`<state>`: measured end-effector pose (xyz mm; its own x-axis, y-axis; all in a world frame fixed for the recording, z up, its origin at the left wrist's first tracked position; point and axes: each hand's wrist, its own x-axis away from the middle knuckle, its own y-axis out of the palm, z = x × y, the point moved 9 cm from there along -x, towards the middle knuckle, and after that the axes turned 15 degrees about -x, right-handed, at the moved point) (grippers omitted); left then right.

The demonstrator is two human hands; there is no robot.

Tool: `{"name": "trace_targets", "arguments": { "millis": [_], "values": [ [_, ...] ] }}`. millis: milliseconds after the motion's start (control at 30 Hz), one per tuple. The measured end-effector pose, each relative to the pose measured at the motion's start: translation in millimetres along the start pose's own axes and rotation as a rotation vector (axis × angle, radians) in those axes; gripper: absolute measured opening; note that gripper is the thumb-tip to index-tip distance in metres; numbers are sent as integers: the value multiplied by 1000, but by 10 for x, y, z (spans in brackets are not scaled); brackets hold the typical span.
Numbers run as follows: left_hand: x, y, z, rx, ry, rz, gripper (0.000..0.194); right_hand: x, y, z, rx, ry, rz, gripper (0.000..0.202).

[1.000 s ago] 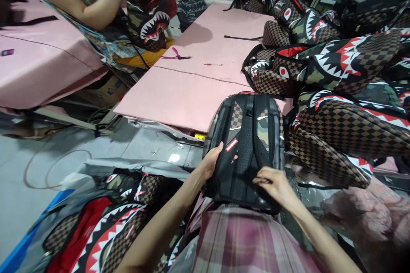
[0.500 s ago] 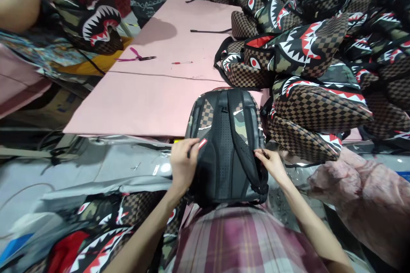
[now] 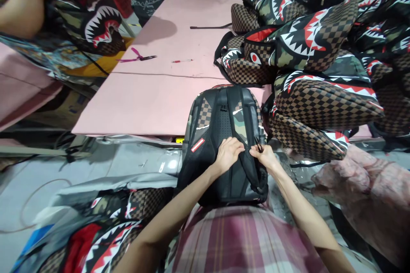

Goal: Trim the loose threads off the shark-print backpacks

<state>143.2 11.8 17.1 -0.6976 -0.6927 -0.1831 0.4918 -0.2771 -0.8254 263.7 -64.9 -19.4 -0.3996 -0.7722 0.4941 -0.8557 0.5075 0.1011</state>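
Workroom's pink table beyond the grip, backpack pointing lengthwise tableward, left hand pinching strap, right hand clasping dark tool

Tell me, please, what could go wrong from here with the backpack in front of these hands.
The right hand holds a small dark tool close to the shoulder strap, so its tips might snag or mark the strap. The left hand is near those tips too, so a slip could prick it. To the right, the stacked bags seem to overhang the near edge of the pink table, so a bump might tip one off.
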Motion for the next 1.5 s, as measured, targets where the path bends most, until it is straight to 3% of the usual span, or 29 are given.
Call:
{"name": "trace_targets", "arguments": {
  "millis": [67, 133, 167, 200, 300, 367, 467, 567, 633, 700, 800, 867, 933, 1000, 1100, 1200, 1267, 1367, 1500],
  "values": [
    [-36, 15, -154, 207, -129, -60, 14, 22, 10, 3, -22, 70, -3, 39],
    [8, -4, -380, 396, -357, -27, 14, 44, 3, 4, -48, 122, 7, 43],
    [41, -35, -432, 433, -407, 14, 16, 50, 0, -1, -63, 131, 9, 45],
    [57, -84, -412, 417, -376, 59, 18, 53, 2, -7, -77, 133, 4, 45],
    [76, -180, -12, 135, 27, 120, 23, 42, 21, 11, -103, 143, -41, 45],
    [96, -154, 190, -43, 204, 132, 23, 24, 9, 50, -113, 162, -53, 46],
    [42, -143, 315, -114, 313, 138, 16, -1, -12, 98, -127, 184, -68, 48],
    [27, -92, 470, -142, 470, 63, 20, -4, 11, 99, -128, 181, -108, 45],
    [41, -69, 511, -102, 486, 37, 23, 6, 29, 76, -116, 164, -124, 43],
    [5, -101, 367, 70, 294, 80, 23, 20, 39, 52, -99, 147, -126, 44],
    [30, -37, -222, 599, -322, 152, 17, 34, 1, 37, -81, 123, -85, 48],
    [138, 110, -471, 1042, -643, 158, 17, 33, -40, 37, -70, 100, -55, 51],
    [162, 142, -472, 1378, -706, 116, 28, 26, -60, 42, -59, 77, -54, 52],
    [164, 73, -366, 1400, -603, -7, 32, 20, -55, 60, -59, 79, -74, 52],
    [207, -29, -123, 862, -288, -179, 34, 22, -40, 81, -87, 115, -84, 56],
    [222, -130, 75, 298, -24, -30, 22, 32, -12, 55, -105, 126, -96, 58],
    [196, -173, 176, 85, 92, 106, 25, 35, 2, 48, -117, 132, -108, 57],
    [111, -183, 320, -73, 268, 181, 12, 26, -6, 83, -136, 159, -108, 54],
    [91, -162, 527, -135, 505, 137, 18, 11, 9, 116, -131, 167, -141, 49]
  ]
}}
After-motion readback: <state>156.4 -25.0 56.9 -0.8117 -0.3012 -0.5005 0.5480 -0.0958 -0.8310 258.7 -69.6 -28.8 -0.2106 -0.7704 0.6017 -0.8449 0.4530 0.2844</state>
